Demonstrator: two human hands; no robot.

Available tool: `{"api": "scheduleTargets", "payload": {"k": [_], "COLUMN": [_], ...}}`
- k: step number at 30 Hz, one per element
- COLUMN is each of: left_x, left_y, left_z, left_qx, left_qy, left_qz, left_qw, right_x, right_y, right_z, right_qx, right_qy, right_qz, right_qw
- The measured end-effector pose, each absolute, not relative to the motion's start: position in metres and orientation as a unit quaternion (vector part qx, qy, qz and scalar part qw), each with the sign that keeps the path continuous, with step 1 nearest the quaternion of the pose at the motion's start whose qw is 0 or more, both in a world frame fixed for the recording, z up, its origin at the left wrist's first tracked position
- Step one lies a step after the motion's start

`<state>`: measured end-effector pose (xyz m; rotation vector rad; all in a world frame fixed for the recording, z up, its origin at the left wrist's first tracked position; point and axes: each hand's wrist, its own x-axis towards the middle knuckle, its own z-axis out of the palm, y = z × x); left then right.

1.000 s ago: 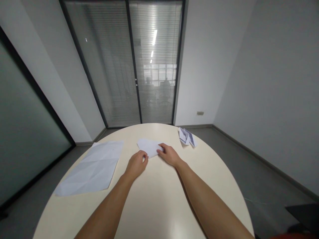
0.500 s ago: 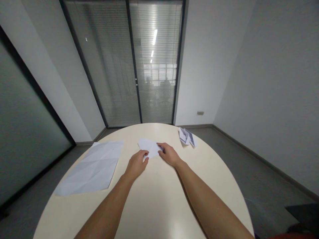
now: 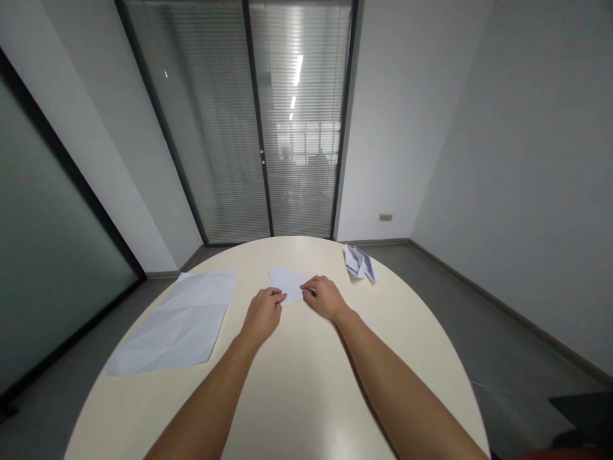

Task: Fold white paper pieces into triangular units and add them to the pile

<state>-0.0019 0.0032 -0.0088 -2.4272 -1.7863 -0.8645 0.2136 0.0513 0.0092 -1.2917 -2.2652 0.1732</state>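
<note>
Small folded paper [image 3: 286, 281] lies flat on round cream table [image 3: 297, 383], approx mid-table, a bit toward far side, right btwn both hands. Left hand [image 3: 262, 314] sits at paper's near-left corner, palm down, fingers curled in w/ tips touching paper edge; can't tell if it's pinching the edge or just pressing on it. Right hand [image 3: 325, 298] sits at paper's near-right edge, knuckles up, fingers bent, tips on the sheet; again can't tell pinch vs press, since the fingertips are partly hidden by the hand itself. Hands are close together, not touching each other; only a thin strip of paper shows btwn them. Both forearms are bare and come in from near edge, resting low over tabletop. Large creased sheet [image 3: 179, 319] is spread flat on left side of table, well apart from left hand, w/ its near corner at the table rim. Another folded paper piece [image 3: 360, 263] sits at far-right rim, apart from right hand. Behind table: glass doors w/ blinds [image 3: 268, 128], shut. Wall outlet [image 3: 385, 217] sits low on far wall, right of doors.
</note>
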Motion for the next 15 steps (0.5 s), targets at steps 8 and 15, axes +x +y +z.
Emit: {"api": "scheduleTargets", "payload": {"k": [8,15], "left_x": [-0.005,-0.006], "left_y": [0.002,0.005], "left_z": [-0.004,-0.004], "left_qx": [-0.731,-0.738], "left_qy": [-0.626,-0.618], "left_qz": [-0.271,-0.271], "left_qw": [0.001,-0.021], "right_x": [0.212,0.212], "right_y": [0.047,0.055], "right_z": [0.015,0.001], "right_qx": [-0.484,-0.379], "right_qy": [-0.831,-0.877], "right_qz": [0.054,0.102], "right_qw": [0.268,0.275]}}
